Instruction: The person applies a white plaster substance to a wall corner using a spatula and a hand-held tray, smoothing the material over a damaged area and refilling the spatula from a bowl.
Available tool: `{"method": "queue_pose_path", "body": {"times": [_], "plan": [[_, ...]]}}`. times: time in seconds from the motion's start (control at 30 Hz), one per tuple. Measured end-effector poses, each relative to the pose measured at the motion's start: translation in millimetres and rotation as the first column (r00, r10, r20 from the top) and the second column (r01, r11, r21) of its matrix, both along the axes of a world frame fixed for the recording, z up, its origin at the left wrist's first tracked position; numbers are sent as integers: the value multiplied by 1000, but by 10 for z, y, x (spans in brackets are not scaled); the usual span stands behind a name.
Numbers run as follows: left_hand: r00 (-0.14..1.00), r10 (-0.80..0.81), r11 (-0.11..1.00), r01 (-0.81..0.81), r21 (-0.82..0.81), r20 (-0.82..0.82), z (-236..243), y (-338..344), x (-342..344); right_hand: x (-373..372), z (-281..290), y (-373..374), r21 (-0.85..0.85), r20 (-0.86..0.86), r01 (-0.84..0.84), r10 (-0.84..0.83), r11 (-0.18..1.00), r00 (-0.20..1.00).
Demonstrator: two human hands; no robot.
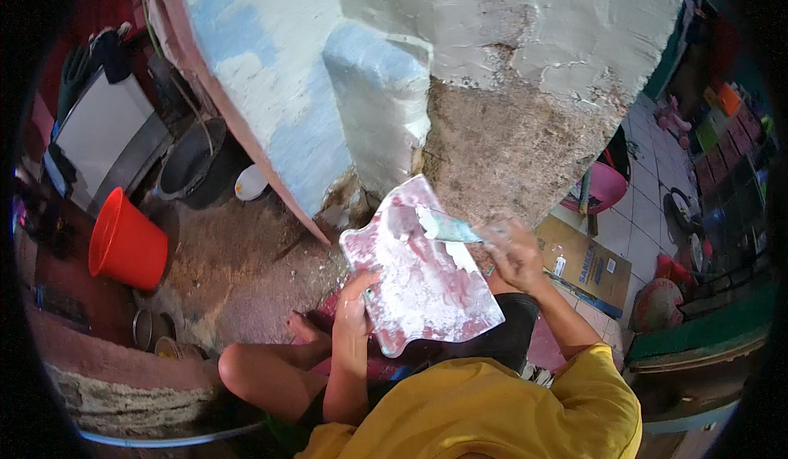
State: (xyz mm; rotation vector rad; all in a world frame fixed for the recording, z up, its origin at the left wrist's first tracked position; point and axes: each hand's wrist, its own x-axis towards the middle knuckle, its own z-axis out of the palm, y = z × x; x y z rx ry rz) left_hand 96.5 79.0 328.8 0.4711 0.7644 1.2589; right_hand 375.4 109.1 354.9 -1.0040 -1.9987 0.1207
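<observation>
My left hand grips the left edge of a flat reddish board smeared with white plaster paste, held tilted over my lap. My right hand is closed around the handle of a putty knife. Its blade is coated in white paste and lies over the upper part of the board; whether it touches the surface I cannot tell. A lump of white paste sits on the board just below the blade. Beyond the board rises a wall, partly coated in white and pale blue, with rough bare cement lower on the right.
To the left stand a red bucket, a black tub and a small white container. On the right, a flattened cardboard box lies on white tiles near a pink basin. A low ledge runs along the lower left.
</observation>
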Motion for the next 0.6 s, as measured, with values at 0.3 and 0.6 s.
{"method": "queue_pose_path", "body": {"times": [0.3,0.6], "plan": [[985,-37,994,19,109,169,-51,185,-58,804,-460,-302,-64,206,154,-138,986,969],[975,-72,995,56,81,210,-354,156,334,694,796,-820,-733,83,184,-183,655,980]]}}
